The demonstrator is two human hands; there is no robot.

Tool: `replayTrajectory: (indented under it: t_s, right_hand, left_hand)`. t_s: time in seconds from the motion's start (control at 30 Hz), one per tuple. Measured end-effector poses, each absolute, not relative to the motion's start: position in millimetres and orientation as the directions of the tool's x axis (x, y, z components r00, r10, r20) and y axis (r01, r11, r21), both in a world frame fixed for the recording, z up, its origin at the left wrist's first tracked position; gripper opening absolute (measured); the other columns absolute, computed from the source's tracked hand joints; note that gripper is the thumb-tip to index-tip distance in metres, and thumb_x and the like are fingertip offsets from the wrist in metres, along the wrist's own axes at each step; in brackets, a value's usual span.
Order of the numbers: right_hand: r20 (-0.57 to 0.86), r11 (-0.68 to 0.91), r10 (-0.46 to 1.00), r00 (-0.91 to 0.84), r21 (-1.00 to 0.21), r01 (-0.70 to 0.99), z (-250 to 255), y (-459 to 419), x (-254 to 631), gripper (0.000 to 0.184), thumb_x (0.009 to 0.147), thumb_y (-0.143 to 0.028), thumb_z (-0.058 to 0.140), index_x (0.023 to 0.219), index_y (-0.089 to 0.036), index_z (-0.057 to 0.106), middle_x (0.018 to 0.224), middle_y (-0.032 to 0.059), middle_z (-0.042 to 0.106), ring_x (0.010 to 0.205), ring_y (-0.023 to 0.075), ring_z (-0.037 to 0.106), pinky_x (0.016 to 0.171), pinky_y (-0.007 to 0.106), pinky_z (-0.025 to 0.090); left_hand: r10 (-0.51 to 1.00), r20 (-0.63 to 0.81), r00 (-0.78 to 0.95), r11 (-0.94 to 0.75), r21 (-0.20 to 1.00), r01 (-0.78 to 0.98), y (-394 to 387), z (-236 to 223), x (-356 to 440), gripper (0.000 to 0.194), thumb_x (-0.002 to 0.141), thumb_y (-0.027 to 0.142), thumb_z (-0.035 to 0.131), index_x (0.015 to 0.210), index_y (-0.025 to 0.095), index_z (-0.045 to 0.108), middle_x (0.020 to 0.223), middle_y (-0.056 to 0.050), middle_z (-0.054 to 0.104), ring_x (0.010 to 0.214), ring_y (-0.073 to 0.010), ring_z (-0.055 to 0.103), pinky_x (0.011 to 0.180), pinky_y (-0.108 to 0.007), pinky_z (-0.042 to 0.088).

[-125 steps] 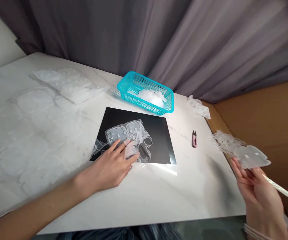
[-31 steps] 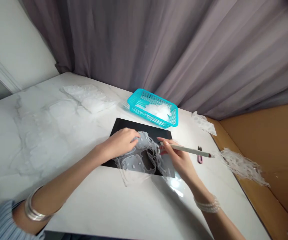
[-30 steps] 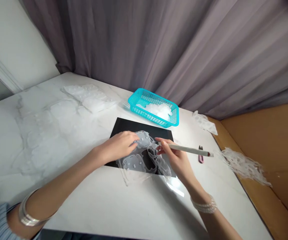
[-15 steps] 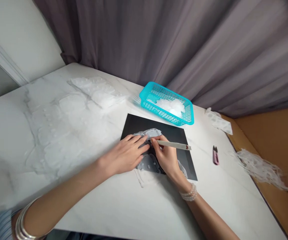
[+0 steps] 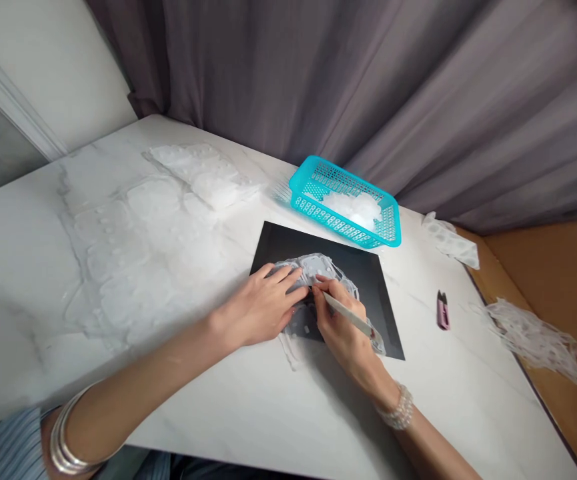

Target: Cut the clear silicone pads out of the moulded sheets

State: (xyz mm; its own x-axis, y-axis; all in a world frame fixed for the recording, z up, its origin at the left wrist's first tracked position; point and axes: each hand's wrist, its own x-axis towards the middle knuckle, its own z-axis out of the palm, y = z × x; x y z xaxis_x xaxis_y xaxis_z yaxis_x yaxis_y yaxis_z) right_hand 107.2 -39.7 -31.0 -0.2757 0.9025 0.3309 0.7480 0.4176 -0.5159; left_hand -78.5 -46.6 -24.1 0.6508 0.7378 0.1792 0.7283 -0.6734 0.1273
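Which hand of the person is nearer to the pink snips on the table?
The right hand. It holds the slim pale tool, to the left of the snips and apart from them; the left hand lies farther left, on the clear plastic.

Left hand [image 5: 268,305]: palm down, fingers spread | right hand [image 5: 342,321]: curled, pinching

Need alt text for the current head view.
A person's left hand rests on translucent plastic on a black mat while the right hand holds a pale pen-like tool. Beyond is a turquoise basket of white pieces; pink snips lie at right.
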Motion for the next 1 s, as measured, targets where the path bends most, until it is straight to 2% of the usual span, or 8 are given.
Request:
replayTrajectory:
  t_s: [0.2, 0.43, 0.57, 0.63, 0.73, 0.83, 0.87, 1.0]
  right_hand:
    - [0.351, 0.534, 0.843, -0.408, -0.444, 0.72, -49.6, -32.2, 107.0, 0.023, 0.1, -0.022, 0.035, 0.102, -0.022, 0.058, 0.114, 0.0145, 0.064, 0.122, 0.0275, 0.058, 0.093, 0.045, 0.051]
    - [0.246, 0.567, 0.823, -0.512, -0.303, 0.766, -34.2, -29.5, 105.8, 0.04, 0.096, -0.011, 0.035, 0.13, -0.02, 0.053, 0.134, 0.0176, 0.055, 0.123, 0.0303, 0.054, 0.098, 0.049, 0.047]
    - [0.206, 0.588, 0.808, -0.552, -0.221, 0.778, -28.2, -31.1, 95.3, 0.041, 0.093, -0.008, 0.038, 0.13, -0.01, 0.057, 0.131, 0.0242, 0.058, 0.127, 0.0354, 0.052, 0.102, 0.054, 0.043]
    - [0.216, 0.568, 0.823, -0.526, -0.317, 0.759, -28.5, -28.5, 93.0, 0.039, 0.093, -0.008, 0.039, 0.125, -0.011, 0.061, 0.123, 0.0221, 0.064, 0.117, 0.0322, 0.06, 0.1, 0.05, 0.046]
    - [0.236, 0.395, 0.917, -0.321, -0.652, 0.647, -27.0, -16.4, 112.5, 0.03, 0.095, -0.019, 0.044, 0.117, -0.021, 0.065, 0.105, 0.0118, 0.072, 0.096, 0.0253, 0.07, 0.088, 0.043, 0.054]
    - [0.067, 0.056, 0.997, 0.033, -0.965, 0.256, -16.0, 0.7, 171.3, 0.024, 0.092, -0.033, 0.055, 0.111, -0.023, 0.066, 0.105, 0.0099, 0.072, 0.093, 0.0239, 0.072, 0.086, 0.042, 0.056]
    - [-0.018, -0.031, 0.99, 0.141, -0.996, 0.086, -10.7, 5.4, 197.2, 0.022, 0.089, -0.033, 0.061, 0.107, -0.023, 0.066, 0.102, 0.0099, 0.073, 0.092, 0.0239, 0.072, 0.086, 0.041, 0.056]
    - [-0.154, -0.154, 0.962, 0.225, -0.988, -0.02, 4.3, 7.2, 288.8, 0.01, 0.087, -0.026, 0.061, 0.091, -0.019, 0.067, 0.091, 0.0173, 0.073, 0.092, 0.0274, 0.073, 0.083, 0.04, 0.056]
  left_hand:
    - [0.739, 0.194, 0.646, -0.671, 0.126, 0.73, -47.9, -33.7, -79.9, 0.036, 0.097, 0.027, 0.04, 0.129, 0.016, 0.051, 0.148, -0.014, 0.046, 0.138, -0.0281, 0.04, 0.112, -0.046, 0.029]
    - [0.75, 0.186, 0.635, -0.661, 0.164, 0.732, -47.7, -37.2, -81.3, 0.044, 0.1, 0.029, 0.033, 0.138, 0.012, 0.047, 0.146, -0.013, 0.049, 0.137, -0.0273, 0.04, 0.116, -0.046, 0.025]
    - [0.753, 0.178, 0.634, -0.658, 0.168, 0.734, -47.4, -39.2, -80.3, 0.043, 0.098, 0.029, 0.036, 0.137, 0.015, 0.049, 0.144, -0.012, 0.051, 0.137, -0.0277, 0.041, 0.116, -0.049, 0.024]
    - [0.758, 0.184, 0.626, -0.652, 0.163, 0.741, -48.0, -40.3, -79.9, 0.045, 0.099, 0.029, 0.035, 0.14, 0.015, 0.046, 0.147, -0.012, 0.049, 0.137, -0.0276, 0.041, 0.116, -0.049, 0.024]
    - [0.779, 0.192, 0.597, -0.625, 0.159, 0.764, -49.6, -40.2, -79.4, 0.048, 0.099, 0.029, 0.035, 0.144, 0.018, 0.043, 0.151, -0.011, 0.044, 0.138, -0.0273, 0.04, 0.115, -0.048, 0.026]
    - [0.788, 0.173, 0.591, -0.614, 0.163, 0.772, -51.1, -38.5, -78.9, 0.048, 0.099, 0.03, 0.035, 0.146, 0.022, 0.042, 0.154, -0.008, 0.041, 0.139, -0.0258, 0.039, 0.115, -0.047, 0.027]
    - [0.789, 0.164, 0.593, -0.614, 0.165, 0.772, -51.5, -38.2, -78.8, 0.048, 0.099, 0.03, 0.035, 0.146, 0.023, 0.041, 0.154, -0.008, 0.04, 0.14, -0.0253, 0.039, 0.115, -0.046, 0.027]
    - [0.798, 0.158, 0.582, -0.603, 0.181, 0.777, -51.6, -39.0, -79.8, 0.049, 0.098, 0.03, 0.036, 0.147, 0.024, 0.041, 0.155, -0.006, 0.039, 0.14, -0.0242, 0.038, 0.116, -0.046, 0.026]
